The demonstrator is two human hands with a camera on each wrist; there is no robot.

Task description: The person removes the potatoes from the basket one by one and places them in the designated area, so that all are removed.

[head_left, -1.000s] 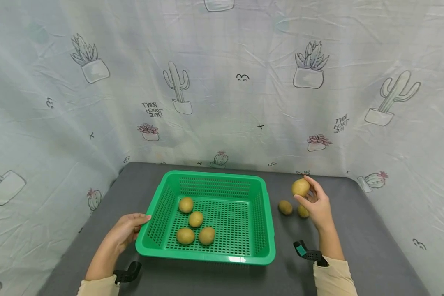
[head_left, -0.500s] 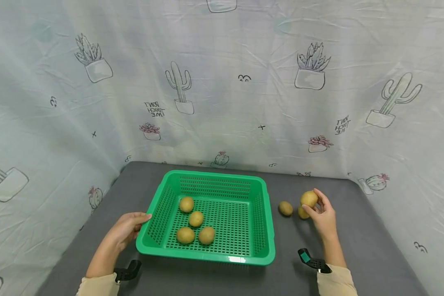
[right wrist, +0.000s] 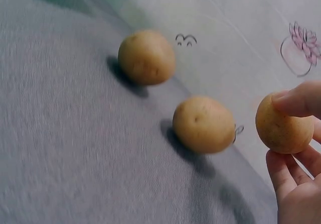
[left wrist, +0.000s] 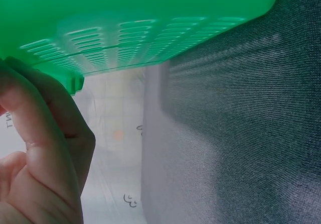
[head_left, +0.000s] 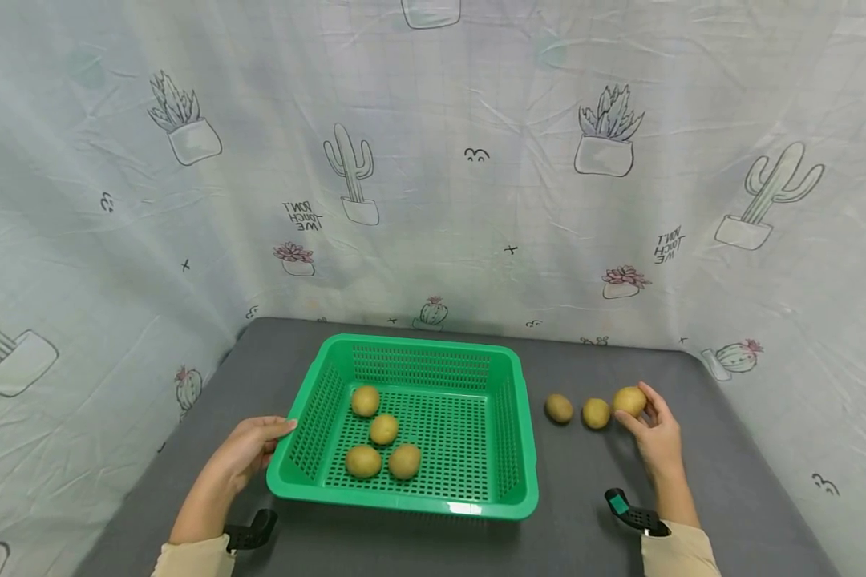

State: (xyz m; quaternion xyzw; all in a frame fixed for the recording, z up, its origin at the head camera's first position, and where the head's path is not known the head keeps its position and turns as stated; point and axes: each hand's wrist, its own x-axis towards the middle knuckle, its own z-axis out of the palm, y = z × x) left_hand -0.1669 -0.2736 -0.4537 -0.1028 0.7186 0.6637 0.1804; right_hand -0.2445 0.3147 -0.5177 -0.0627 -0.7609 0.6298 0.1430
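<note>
My right hand (head_left: 658, 439) pinches a potato (right wrist: 283, 126) between thumb and fingers, at the right end of a row with two other potatoes on the dark table. The middle potato (head_left: 595, 413) lies just left of the held one, and the other potato (head_left: 559, 409) is closer to the basket. On the left, my left hand (head_left: 248, 453) grips the rim of a green plastic basket (head_left: 404, 502), thumb on top and fingers beneath. Several potatoes (head_left: 383, 429) lie in the left half of the basket. In the left wrist view the basket's slotted side (left wrist: 135, 38) is tilted over the cloth.
A dark grey cloth (head_left: 577, 513) covers the table. Behind and at both sides hangs a pale curtain (head_left: 433, 200) printed with cacti. Each wrist wears a black strap, such as the right strap (head_left: 635, 514).
My right hand has carried its potato to the right and down, from above the loose potatoes to the right end of their row. My left hand and the basket have stayed put.
</note>
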